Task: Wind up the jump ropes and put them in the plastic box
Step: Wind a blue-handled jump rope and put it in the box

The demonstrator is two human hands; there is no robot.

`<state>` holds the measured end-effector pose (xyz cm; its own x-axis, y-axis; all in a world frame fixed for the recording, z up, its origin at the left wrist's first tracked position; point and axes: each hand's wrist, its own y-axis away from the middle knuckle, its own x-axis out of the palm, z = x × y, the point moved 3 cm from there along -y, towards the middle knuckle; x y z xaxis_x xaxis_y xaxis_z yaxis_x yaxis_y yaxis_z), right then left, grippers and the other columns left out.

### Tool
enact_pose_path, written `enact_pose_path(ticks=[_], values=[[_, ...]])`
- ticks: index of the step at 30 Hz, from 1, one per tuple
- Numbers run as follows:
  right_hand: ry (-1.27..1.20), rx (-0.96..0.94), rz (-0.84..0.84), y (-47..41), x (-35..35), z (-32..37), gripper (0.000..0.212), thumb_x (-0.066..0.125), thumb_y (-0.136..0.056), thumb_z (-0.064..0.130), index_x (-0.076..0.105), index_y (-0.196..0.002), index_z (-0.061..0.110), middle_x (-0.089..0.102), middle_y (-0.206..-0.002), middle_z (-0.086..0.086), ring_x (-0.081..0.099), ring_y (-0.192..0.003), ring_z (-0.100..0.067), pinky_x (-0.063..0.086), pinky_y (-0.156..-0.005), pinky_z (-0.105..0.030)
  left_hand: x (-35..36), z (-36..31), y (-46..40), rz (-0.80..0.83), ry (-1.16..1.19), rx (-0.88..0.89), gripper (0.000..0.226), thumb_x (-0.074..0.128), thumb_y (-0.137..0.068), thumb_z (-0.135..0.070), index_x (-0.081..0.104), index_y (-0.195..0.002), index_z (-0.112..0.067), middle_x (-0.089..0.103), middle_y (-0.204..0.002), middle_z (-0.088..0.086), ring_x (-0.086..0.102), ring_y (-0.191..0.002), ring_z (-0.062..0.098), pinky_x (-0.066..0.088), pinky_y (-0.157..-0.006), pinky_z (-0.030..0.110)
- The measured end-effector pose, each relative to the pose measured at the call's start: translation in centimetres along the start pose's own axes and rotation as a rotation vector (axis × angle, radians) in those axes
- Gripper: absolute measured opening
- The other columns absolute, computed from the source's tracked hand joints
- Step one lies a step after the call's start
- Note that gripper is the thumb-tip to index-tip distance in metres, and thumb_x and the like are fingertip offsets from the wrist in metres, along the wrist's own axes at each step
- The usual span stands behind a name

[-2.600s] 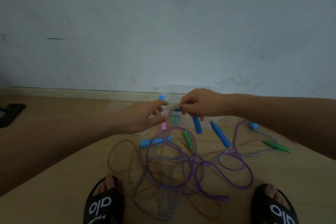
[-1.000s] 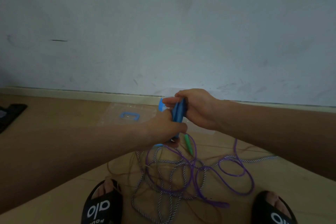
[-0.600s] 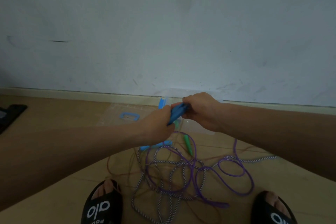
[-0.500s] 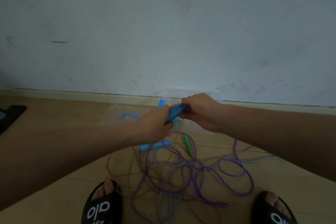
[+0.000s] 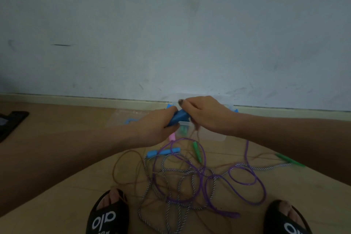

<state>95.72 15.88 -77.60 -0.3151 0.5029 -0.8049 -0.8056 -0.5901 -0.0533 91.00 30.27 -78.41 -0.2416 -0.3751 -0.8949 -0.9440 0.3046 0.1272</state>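
Observation:
My left hand (image 5: 158, 126) grips a pair of dark blue rope handles (image 5: 178, 117), tilted up to the right. At their upper end my right hand (image 5: 206, 114) pinches the thin brownish rope (image 5: 197, 131) that hangs down from them. Behind both hands stands the clear plastic box (image 5: 212, 136) with blue clips, by the wall. On the floor lies a tangle: a purple rope (image 5: 245, 176), a striped black-and-white rope (image 5: 167, 182), light blue handles (image 5: 163, 152), green handles (image 5: 197, 151) and a pink handle (image 5: 172, 136).
The box's clear lid (image 5: 131, 118) with a blue handle lies flat to the left of the box. My feet in black slides (image 5: 106, 214) stand at the bottom, either side of the tangle. A dark object (image 5: 11, 121) sits at the far left, near the wall's skirting.
The dark blue handles went from lying on the floor into my hands, held together. They tilted from upright to slanted, and my right hand shifted to their upper end, onto the rope.

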Motion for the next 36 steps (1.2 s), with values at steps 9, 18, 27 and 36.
enact_pose_path(ticks=[9,18,27,36], values=[[0.178,-0.063,-0.045,-0.5,0.2,-0.2,0.022,0.045,-0.101,0.015,0.057,-0.084,0.008,0.054,-0.065,-0.007,0.041,-0.056,-0.021,0.032,-0.054,-0.031,0.5,0.1,-0.4,-0.072,-0.065,-0.043,0.023,0.054,-0.098,-0.036,0.046,-0.089,-0.016,0.044,-0.070,-0.006,0.040,-0.057,0.006,0.030,-0.051,0.019],[-0.121,0.157,-0.043,-0.5,0.2,-1.1,0.054,0.030,-0.104,0.045,0.059,-0.075,0.010,0.051,-0.060,0.002,0.046,-0.052,-0.013,0.039,-0.045,-0.024,0.0,1.3,-1.2,-0.105,-0.122,-0.094,0.024,0.049,-0.099,-0.033,0.048,-0.077,-0.024,0.050,-0.066,-0.006,0.047,-0.056,0.009,0.032,-0.051,0.023],[0.620,-0.058,0.071,0.6,1.5,-0.4,0.044,0.044,-0.094,0.010,0.034,-0.137,0.013,0.062,-0.101,-0.004,0.059,-0.075,-0.023,0.034,-0.060,-0.034,-0.3,2.7,-1.3,-0.084,0.150,-0.385,0.034,0.048,-0.099,-0.030,0.047,-0.069,-0.014,0.045,-0.058,0.001,0.043,-0.043,0.011,0.034,-0.037,0.018],[0.890,-0.355,0.295,0.7,3.0,5.0,0.025,0.049,-0.089,0.005,0.064,-0.107,0.012,0.066,-0.093,-0.002,0.050,-0.063,-0.019,0.038,-0.055,-0.031,0.5,2.7,-0.8,0.064,-0.033,-0.401,0.027,0.046,-0.095,-0.015,0.058,-0.072,-0.006,0.061,-0.069,0.011,0.057,-0.058,0.022,0.043,-0.051,0.026]])
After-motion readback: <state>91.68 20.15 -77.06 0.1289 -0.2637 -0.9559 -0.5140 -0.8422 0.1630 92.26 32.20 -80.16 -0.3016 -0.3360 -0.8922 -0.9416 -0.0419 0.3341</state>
